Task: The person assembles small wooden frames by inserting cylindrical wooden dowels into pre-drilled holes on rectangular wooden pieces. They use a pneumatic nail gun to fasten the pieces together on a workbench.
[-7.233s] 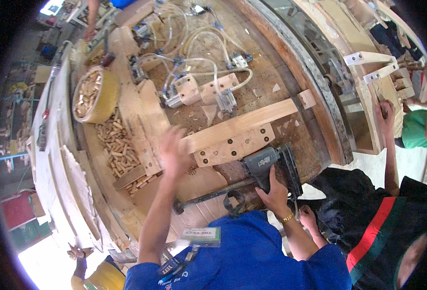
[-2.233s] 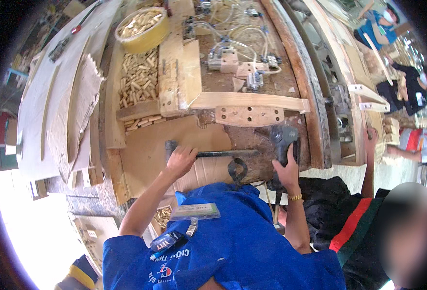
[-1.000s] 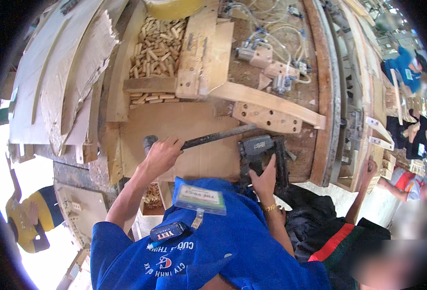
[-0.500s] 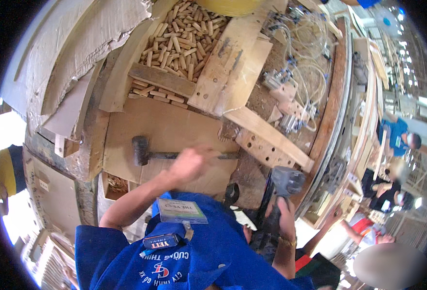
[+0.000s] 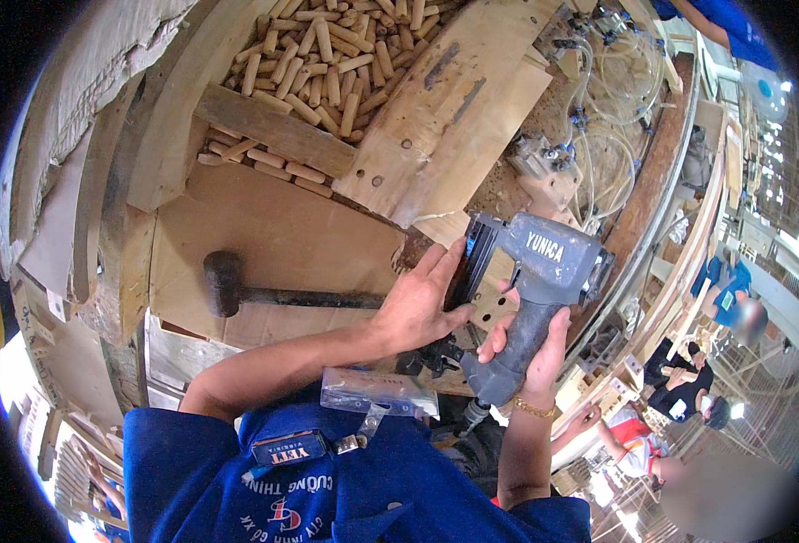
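Note:
A dark grey pneumatic nail gun (image 5: 551, 253) is raised over the bench, its black magazine toward my left. My right hand (image 5: 549, 355) is wrapped around its handle, with a bracelet at the wrist. Against the magazine rest the stretched fingers of my left hand (image 5: 419, 303), thumb held apart. A black mallet (image 5: 223, 282) lies on the brown board (image 5: 277, 226), its handle running toward my left hand. Partly behind the gun is a wooden block (image 5: 492, 303) with drilled holes.
Many wooden dowels (image 5: 327, 72) fill a bin at the far side, beside a wide plank (image 5: 435, 118). Clear air tubes (image 5: 612, 154) and metal fittings lie at the far right. Torn cardboard (image 5: 82, 81) stands at left. Several other people (image 5: 680, 385) work at right.
The nail gun has risen from beside my body to over the bench in my right hand. My left hand has moved right, from above the mallet handle to the magazine.

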Tool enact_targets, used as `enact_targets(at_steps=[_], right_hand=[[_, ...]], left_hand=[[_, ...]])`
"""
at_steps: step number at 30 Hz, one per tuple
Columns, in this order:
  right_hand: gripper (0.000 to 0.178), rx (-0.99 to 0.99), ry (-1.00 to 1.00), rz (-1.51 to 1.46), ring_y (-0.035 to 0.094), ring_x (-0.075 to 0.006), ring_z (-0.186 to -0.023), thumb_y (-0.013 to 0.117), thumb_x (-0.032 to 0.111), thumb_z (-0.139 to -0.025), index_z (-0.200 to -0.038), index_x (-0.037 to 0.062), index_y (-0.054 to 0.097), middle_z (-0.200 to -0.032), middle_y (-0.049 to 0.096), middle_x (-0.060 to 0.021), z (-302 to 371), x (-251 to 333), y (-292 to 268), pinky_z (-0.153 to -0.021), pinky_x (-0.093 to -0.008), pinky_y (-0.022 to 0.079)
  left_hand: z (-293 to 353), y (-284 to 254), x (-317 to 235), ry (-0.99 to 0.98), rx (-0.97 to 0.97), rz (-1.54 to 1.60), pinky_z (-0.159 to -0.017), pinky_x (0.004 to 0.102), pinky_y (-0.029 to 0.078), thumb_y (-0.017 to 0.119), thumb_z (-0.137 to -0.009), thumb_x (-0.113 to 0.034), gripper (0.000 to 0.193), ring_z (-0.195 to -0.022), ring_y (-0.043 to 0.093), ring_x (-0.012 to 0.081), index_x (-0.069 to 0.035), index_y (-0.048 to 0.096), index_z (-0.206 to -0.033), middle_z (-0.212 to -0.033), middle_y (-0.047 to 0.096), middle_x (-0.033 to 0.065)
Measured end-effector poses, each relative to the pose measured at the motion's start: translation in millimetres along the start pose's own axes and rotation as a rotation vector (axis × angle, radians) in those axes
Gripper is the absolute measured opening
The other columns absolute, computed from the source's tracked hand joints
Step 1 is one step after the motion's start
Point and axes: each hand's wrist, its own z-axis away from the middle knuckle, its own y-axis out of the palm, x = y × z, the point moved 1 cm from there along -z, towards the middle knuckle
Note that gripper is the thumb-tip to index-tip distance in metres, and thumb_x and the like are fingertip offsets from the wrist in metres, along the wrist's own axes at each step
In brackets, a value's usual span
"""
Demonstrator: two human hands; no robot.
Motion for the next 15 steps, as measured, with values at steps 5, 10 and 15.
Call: enact_targets(at_steps=[5, 10, 15], right_hand=[[0.087, 0.027, 0.054, -0.067, 0.059, -0.0257, -0.052, 0.031, 0.070, -0.090, -0.131, -0.0070, 0.036, -0.063, 0.055, -0.0126, -6.8, -0.5, -5.0, -0.053, -0.0361, 0.051], [0.087, -0.004, 0.065, -0.092, 0.058, -0.0258, -0.052, 0.031, 0.070, -0.090, -0.131, -0.0069, 0.037, -0.063, 0.055, -0.0127, -7.1, -1.5, -2.3, -0.051, -0.0354, 0.051], [0.088, -0.069, 0.043, -0.020, 0.054, -0.0239, -0.047, 0.029, 0.069, -0.091, -0.130, -0.0097, 0.037, -0.059, 0.053, -0.0108, -10.9, -2.3, 1.8, -0.047, -0.0344, 0.049]], left_hand=[[0.2, -1.1, 2.4, -0.056, 0.030, -0.032, -0.076, 0.0452, 0.052, 0.073, -0.071, -0.022, 0.085, -0.087, 0.059, 0.0416, 0.008, 0.031, -0.138, -0.107, 0.049, 0.0225], [1.1, -0.3, 3.6, -0.108, 0.036, -0.016, -0.079, 0.0438, 0.051, 0.074, -0.070, -0.021, 0.084, -0.091, 0.058, 0.0410, 0.007, 0.032, -0.137, -0.109, 0.050, 0.0225], [-0.1, -0.5, 8.5, -0.087, 0.024, 0.025, -0.077, 0.0436, 0.051, 0.074, -0.071, -0.021, 0.083, -0.091, 0.058, 0.0404, 0.007, 0.033, -0.137, -0.108, 0.050, 0.0229]])
